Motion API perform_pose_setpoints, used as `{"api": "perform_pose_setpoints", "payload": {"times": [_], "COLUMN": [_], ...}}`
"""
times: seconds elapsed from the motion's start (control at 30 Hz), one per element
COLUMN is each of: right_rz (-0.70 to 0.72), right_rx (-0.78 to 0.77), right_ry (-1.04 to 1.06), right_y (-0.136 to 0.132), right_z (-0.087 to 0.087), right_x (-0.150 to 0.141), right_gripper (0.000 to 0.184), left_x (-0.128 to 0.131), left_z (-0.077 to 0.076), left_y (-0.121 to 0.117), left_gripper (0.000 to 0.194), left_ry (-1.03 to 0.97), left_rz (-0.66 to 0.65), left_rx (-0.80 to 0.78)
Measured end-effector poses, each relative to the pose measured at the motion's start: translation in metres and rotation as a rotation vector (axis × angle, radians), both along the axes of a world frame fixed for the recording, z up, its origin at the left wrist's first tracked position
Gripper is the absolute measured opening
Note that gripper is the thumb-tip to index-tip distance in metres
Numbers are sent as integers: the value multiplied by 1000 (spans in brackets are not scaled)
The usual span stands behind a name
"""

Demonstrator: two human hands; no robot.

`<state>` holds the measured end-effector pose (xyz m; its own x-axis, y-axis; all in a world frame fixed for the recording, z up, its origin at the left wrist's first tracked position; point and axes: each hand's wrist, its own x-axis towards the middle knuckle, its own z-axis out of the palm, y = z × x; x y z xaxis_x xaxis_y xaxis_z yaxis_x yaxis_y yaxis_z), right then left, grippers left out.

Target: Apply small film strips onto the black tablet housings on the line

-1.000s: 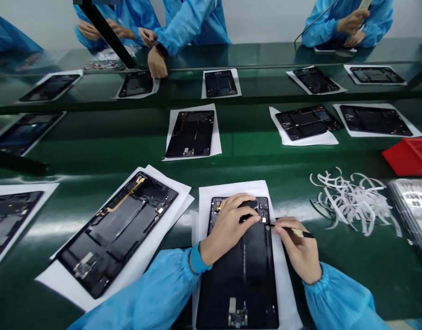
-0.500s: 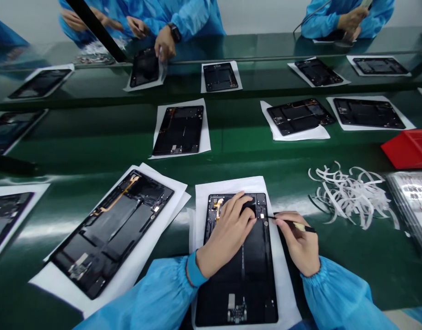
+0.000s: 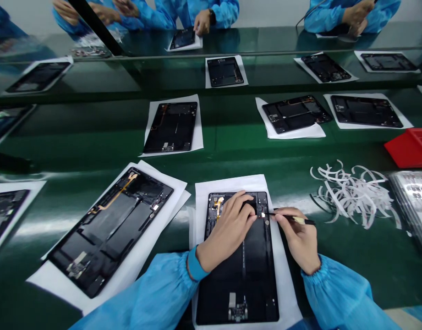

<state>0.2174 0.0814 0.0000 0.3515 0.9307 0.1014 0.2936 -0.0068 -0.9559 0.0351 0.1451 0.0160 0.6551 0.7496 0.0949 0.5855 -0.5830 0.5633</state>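
Observation:
An opened tablet housing (image 3: 236, 275) lies on a white sheet (image 3: 289, 293) right in front of me, its inner side facing up. My left hand (image 3: 229, 227) rests across its upper part, fingers bent but apart, fingertips down near the top right corner. Part of the housing is hidden under that hand. Just off the right edge, my right hand (image 3: 298, 238) pinches slim black tweezers (image 3: 300, 221) with a cream-coloured section. Their thin tip reaches a small bright part (image 3: 263, 214) by the housing's edge, close to my left fingertips; contact is too small to tell.
Another opened tablet housing (image 3: 111, 229) lies tilted on sheets at left. A heap of white strips (image 3: 355, 195), a red bin (image 3: 412, 149) and a clear tray (image 3: 415, 197) stand at right. More housings lie on the green line (image 3: 227, 142) beyond; co-workers' hands (image 3: 202, 22) are across it.
My hands hold nearly the same pose, the tweezers' tip slightly higher on the housing's edge. Across the line, a co-worker's hand and the housing by it have moved back and right.

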Motion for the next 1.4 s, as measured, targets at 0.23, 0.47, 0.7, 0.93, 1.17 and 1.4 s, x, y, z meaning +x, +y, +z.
{"api": "perform_pose_setpoints", "payload": {"times": [0.23, 0.47, 0.7, 0.93, 1.17, 1.4], "right_rz": [-14, -7, 46, 43, 58, 146], "right_rx": [6, 6, 25, 7, 47, 95], "right_ry": [-3, 1, 25, 9, 18, 17], "right_y": [1, 0, -3, -3, -4, -4], "right_z": [1, 1, -4, -2, -4, -1], "right_x": [0, -1, -2, -1, 0, -1], "right_gripper": [9, 8, 7, 7, 6, 8], "left_x": [0, -2, 0, -1, -1, 0], "left_z": [-1, -2, -3, -3, -5, -2], "left_y": [1, 0, -1, 1, -1, 0], "left_gripper": [9, 8, 8, 8, 8, 10], "left_ry": [21, 43, 41, 7, 4, -13], "left_rz": [3, -16, -34, -47, -23, 22], "left_rx": [-7, 42, 116, 69, 53, 5]}}
